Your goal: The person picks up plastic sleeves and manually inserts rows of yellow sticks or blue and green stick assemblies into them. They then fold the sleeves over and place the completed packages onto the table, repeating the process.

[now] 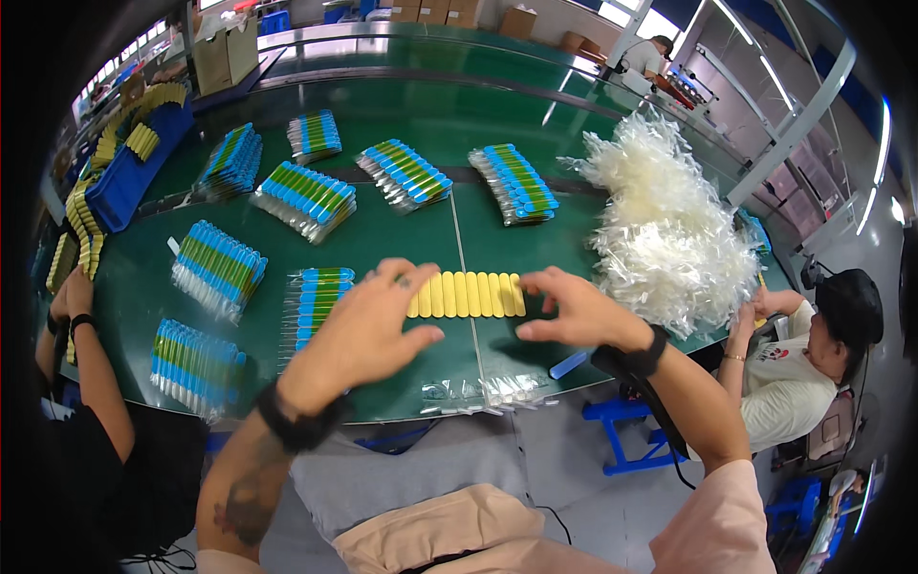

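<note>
A row of yellow flat sticks with rounded ends lies side by side on the green tabletop in front of me. At the row's left end is my left hand, palm down, thumb apart from the fingers, covering part of that end. My right hand is at the other end, its thumb and forefinger spread and their tips close to the last stick. Whether either hand touches the sticks, I cannot tell. Partly behind my left hand sits a stack of blue-and-green sticks in clear sleeves.
Several similar sleeved stacks spread over the table's left and far side. A big heap of clear plastic sleeves stands right. Small clear pieces and a blue strip lie near the front edge. Co-workers' hands work at both sides.
</note>
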`<state>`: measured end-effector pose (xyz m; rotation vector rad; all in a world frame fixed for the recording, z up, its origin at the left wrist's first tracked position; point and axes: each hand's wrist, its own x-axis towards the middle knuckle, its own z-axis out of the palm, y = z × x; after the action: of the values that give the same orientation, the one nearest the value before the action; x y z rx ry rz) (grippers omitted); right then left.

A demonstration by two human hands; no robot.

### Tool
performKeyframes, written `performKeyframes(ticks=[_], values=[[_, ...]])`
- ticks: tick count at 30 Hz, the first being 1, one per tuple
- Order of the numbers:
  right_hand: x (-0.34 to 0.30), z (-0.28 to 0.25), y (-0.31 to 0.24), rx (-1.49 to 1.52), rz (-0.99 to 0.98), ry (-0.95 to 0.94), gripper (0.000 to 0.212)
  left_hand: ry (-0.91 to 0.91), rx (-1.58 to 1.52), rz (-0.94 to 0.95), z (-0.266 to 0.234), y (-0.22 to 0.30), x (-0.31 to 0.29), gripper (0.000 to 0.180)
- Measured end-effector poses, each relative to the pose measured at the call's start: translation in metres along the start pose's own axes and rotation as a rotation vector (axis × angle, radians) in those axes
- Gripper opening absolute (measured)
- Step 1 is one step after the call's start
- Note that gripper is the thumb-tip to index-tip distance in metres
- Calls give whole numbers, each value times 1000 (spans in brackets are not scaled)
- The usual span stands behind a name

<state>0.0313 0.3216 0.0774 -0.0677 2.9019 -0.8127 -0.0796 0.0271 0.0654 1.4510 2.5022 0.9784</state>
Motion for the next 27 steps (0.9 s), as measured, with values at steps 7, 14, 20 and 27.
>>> performKeyframes(ticks=[7, 14, 20, 27], values=[[-51, 41, -81, -311, -349, -152, 72, 213, -554, -108, 45, 33, -57, 39], [-9, 100, -108, -437, -471, 16, 34, 374, -830, -190, 70, 12, -64, 44], [-3, 97, -103, -177, -406, -32, 22, 374, -812, -161, 74, 10, -68, 41], [-56, 80, -84, 54, -247, 581, 16, 301, -701, -165, 65, 19, -63, 40]])
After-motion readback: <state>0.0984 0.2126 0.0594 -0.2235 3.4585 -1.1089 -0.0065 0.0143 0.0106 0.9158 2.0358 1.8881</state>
